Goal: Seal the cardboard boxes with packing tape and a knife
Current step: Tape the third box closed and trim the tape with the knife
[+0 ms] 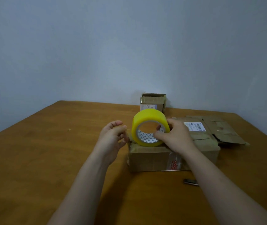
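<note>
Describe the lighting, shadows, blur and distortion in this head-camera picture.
Head view: dim, flat light with a bluish cast on the wall; soft shadows under the forearms on the table; wide-angle stretch splays the table's edges; the tape roll is fairly sharp, the left hand slightly smeared at its fingers, the small dark tool too soft for detail.

The light is dim and soft, with no glare and no hard highlights. The wall (pixel 129 46) reads flat blue-grey, darker toward the right. The table (pixel 48 143) is brighter at its far edge and sinks into brown shadow nearby, with soft shadows beneath the arms (pixel 84 184). The yellow tape roll (pixel 147 117) is the brightest spot. Detail is smeared — the box label (pixel 194 126) is unreadable — and the wide lens bows the table's edges.
</note>
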